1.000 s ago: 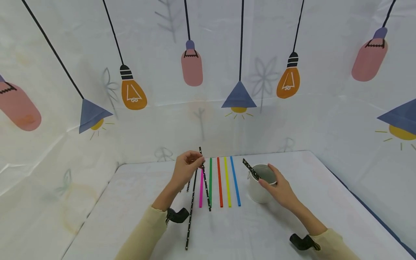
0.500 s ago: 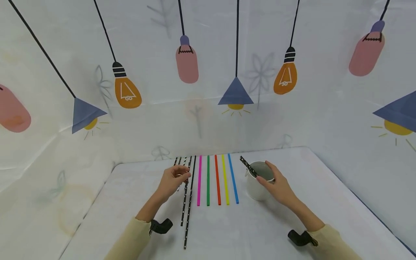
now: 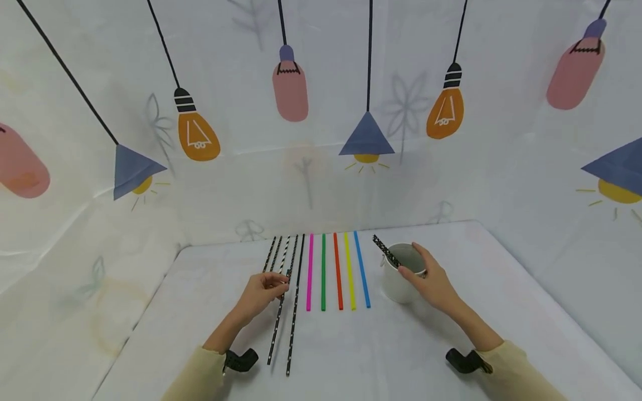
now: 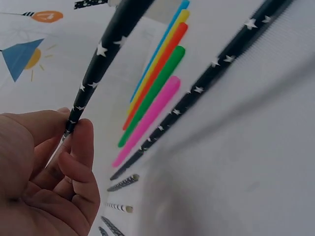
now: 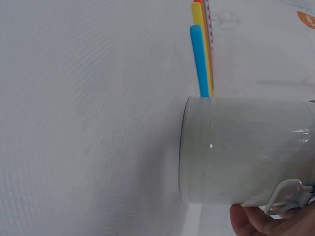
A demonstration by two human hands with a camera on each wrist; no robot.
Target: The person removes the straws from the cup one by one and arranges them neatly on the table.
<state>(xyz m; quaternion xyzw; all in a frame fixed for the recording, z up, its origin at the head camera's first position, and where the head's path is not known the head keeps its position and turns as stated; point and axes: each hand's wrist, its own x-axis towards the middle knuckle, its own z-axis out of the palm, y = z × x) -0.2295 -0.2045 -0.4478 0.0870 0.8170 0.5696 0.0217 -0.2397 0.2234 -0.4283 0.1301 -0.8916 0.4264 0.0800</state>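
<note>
Between thumb and fingers my left hand (image 3: 262, 295) pinches a black straw with white stars (image 4: 101, 54), its near end slanting toward me. Beside it on the table another black star straw (image 3: 293, 328) lies close by, and black-and-white patterned straws (image 3: 271, 253) lie around and beyond the hand. My right hand (image 3: 433, 287) grips a small white bucket (image 3: 396, 289) by its rim and side. Dark patterned straws (image 3: 385, 250) lean out of the bucket's left side. In the right wrist view the bucket's wire handle (image 5: 283, 194) shows near the fingers.
Pink (image 3: 309, 273), green (image 3: 323, 273), red (image 3: 338, 273), yellow (image 3: 349, 273) and blue (image 3: 362, 273) straws lie side by side between the hands. The white table (image 3: 341, 356) meets a wall sheet printed with lamps (image 3: 367, 136) behind.
My left hand has moved left and toward me with the black star straw, from above the pink and green straws to the patterned ones. The right hand stays on the bucket.
</note>
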